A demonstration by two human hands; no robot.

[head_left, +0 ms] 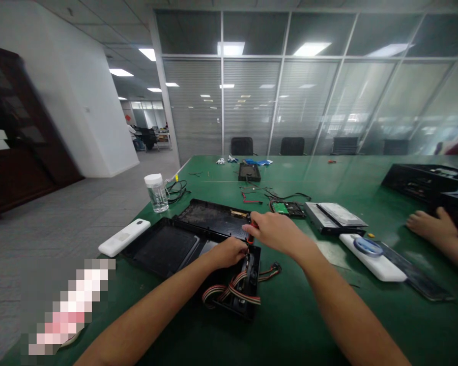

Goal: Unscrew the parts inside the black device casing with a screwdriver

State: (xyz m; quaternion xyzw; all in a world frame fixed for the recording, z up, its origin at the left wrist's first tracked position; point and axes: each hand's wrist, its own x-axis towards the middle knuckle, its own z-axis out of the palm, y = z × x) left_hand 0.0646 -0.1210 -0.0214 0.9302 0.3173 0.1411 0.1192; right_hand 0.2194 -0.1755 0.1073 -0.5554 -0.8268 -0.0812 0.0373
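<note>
My right hand [272, 230] is closed around a screwdriver [252, 232] with a red and black handle, held upright over the right part of an open black plastic casing [156, 244]. Just below the handle, my left hand [232, 252] is pinched near the tool's lower end; what its fingers grip is hidden. Striped ribbon wires [232, 292] spill from the casing's near right section, and a dark connector [276, 267] ends one bundle. Behind my hands lies a flat black panel [209, 217] of the casing, with a brass-coloured strip on it.
A clear bottle with a white lid [157, 193] and a white bar [124, 238] stand left. Right are a circuit board [286, 208], a silver drive [334, 217] and a white device [372, 258]. Another person's hand [433, 226] rests near a black case [427, 180]. Cables lie behind.
</note>
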